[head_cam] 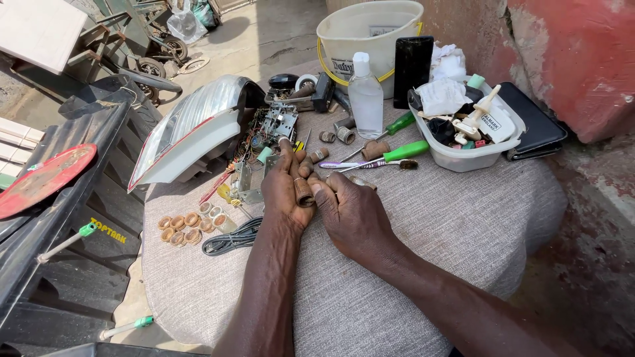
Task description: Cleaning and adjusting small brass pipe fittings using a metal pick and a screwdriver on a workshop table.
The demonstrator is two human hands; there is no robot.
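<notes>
At frame centre, a small brown cylinder [303,192] is pinched upright between left hand [283,192] and right hand [350,211], both grips closed on it, above the tabletop [450,218].

Coils [182,228] left of cable [231,239]; screwdrivers [397,139] between bottle [366,96] and tub [463,158]

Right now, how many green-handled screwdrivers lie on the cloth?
2: one screwdriver beside the clear bottle, another screwdriver nearer the hands, beside the plastic tub. Others may be hidden.
</notes>
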